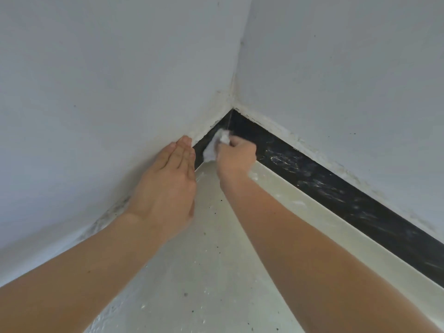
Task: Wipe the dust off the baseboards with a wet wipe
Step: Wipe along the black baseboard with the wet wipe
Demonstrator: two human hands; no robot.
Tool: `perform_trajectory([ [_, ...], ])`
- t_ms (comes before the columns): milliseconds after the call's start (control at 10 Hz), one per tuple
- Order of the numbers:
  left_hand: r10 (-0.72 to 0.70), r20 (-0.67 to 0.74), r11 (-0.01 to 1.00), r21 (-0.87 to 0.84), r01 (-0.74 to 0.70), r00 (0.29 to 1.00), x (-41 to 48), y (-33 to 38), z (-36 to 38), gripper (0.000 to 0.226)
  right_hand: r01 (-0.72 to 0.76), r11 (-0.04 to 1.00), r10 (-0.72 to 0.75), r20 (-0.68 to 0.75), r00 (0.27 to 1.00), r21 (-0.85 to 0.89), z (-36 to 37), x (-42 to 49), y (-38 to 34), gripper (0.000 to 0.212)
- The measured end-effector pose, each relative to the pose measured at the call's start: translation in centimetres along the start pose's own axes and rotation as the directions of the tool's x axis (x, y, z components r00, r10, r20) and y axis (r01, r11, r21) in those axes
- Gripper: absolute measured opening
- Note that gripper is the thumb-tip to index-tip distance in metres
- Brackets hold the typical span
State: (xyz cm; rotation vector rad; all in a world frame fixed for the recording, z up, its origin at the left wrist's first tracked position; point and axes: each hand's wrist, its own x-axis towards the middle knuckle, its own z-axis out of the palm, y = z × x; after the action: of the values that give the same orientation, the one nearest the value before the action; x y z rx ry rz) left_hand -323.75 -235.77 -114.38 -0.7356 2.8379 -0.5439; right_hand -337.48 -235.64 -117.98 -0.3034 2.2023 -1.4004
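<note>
Hands: right hand (236,152) is fisted, fingers curled round one wet wipe (217,145), holding it against the left baseboard run (200,149) just beside the inner corner, near frame centre. Wipe is white and crumpled, bunched at the fingertips with a looser tail. Its long axis runs 1 to 7 o'clock, tail end down, reaching about to the floor line.

Two baseboard runs, both black. Left one heads from the corner toward 7 o'clock and is mostly hidden behind the left hand (168,186). Right baseboard run (336,188) goes from the corner toward 4 o'clock and out of frame, with whitish smears and scratch-like streaks along its face.

Left hand is flat, fingers straight and pressed together, palm on the left wall (96,92) just above the baseboard's top edge, fingertips pointing to 1 o'clock.

Two grey-white walls. Right wall (348,68) has rough white filler along the baseboard top. Pale floor (204,272) at 6 o'clock, with dark specks on it.
</note>
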Motion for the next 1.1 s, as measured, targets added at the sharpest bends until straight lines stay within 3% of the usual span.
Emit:
perform_trajectory([
  [100, -0.006, 0.010, 1.000, 0.017, 0.006, 1.000, 0.2, -0.4, 0.2, 0.071, -0.110, 0.982, 0.145, 0.236, 0.961, -0.153, -1.3, -1.3, 1.0, 0.012],
  [200, 0.020, -0.086, 0.998, 0.058, -0.015, 0.996, -0.1, -0.4, 0.3, 0.070, -0.201, 0.979, 0.199, 0.082, 0.977, 0.018, -2.1, 0.3, -0.3, 0.016],
  [300, 0.013, 0.006, 0.999, 0.029, -0.013, 1.000, -0.2, 0.0, 0.1, 0.069, -0.310, 0.880, 0.310, 0.058, 0.949, 0.361, -1.4, 1.1, -2.0, 0.028],
  [400, 0.027, 0.042, 0.999, 0.034, -0.029, 0.999, 0.0, -0.1, 0.0, 0.070, -0.296, 0.877, 0.302, 0.044, 0.952, 0.378, -0.2, 0.5, -1.8, 0.027],
  [500, 0.008, 0.060, 1.000, 0.023, -0.009, 0.998, 0.0, 0.0, -0.1, 0.070, -0.383, 0.910, 0.347, 0.217, 0.912, 0.157, -1.0, 0.0, -1.6, 0.038],
  [600, 0.019, 0.055, 1.000, 0.009, -0.019, 0.998, 0.1, 0.1, -0.2, 0.071, -0.350, 0.927, 0.312, 0.240, 0.919, 0.136, -2.4, 1.1, -1.3, 0.042],
  [700, 0.018, 0.049, 1.000, -0.002, -0.018, 0.999, -0.2, 0.0, -0.7, 0.070, -0.290, 0.929, 0.252, 0.179, 0.951, 0.230, -2.4, 0.5, -2.4, 0.032],
  [800, 0.010, -0.055, 1.000, 0.004, -0.010, 0.998, -0.1, -0.1, 0.3, 0.069, -0.252, 0.967, 0.232, 0.269, 0.935, 0.040, -2.6, -0.2, -1.1, 0.032],
  [900, -0.006, -0.088, 1.000, 0.026, 0.009, 0.996, -0.2, -0.1, 0.5, 0.070, 0.195, 0.910, -0.048, 0.375, 0.926, -0.365, -4.1, 0.0, -0.5, 0.018],
  [1000, -0.028, -0.102, 0.999, 0.018, 0.030, 0.994, 0.1, 0.2, 0.6, 0.071, 0.776, 0.281, -0.421, 0.654, 0.629, -0.565, -5.5, 1.6, -1.9, 0.019],
  [1100, -0.013, -0.108, 1.000, 0.011, 0.014, 0.994, 0.0, 0.6, 0.4, 0.069, 0.749, -0.516, -0.412, 0.887, 0.209, -0.416, -5.9, 4.0, -2.0, 0.012],
])
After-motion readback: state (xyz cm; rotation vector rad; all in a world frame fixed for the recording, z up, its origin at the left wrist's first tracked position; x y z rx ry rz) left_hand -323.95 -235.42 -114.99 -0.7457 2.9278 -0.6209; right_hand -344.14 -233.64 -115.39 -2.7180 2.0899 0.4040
